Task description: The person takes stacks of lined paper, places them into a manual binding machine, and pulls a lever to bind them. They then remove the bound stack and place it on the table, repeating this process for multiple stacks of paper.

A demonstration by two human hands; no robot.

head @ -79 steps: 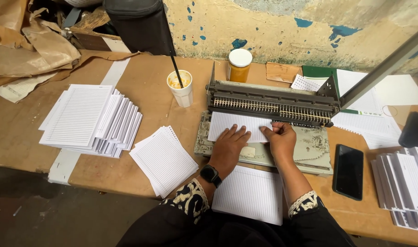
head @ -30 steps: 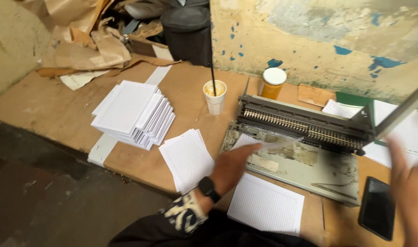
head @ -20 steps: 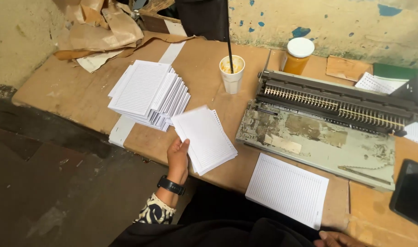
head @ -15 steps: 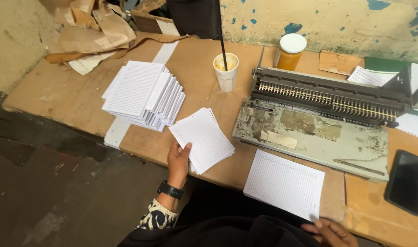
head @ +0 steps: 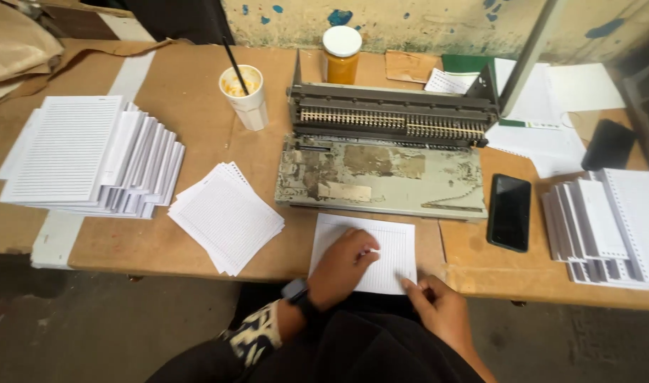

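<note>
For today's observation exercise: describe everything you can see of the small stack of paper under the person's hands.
The stack of paper is white, finely lined sheets, rectangular and thin, lying flat at the near edge of the wooden table, just in front of the grey punching machine. The left hand rests flat on its near left part; the right hand touches its near right corner. Its edges look neatly squared.

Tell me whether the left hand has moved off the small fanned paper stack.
Yes. The left hand went right, from the fanned stack to the sheet before the punching machine.
</note>
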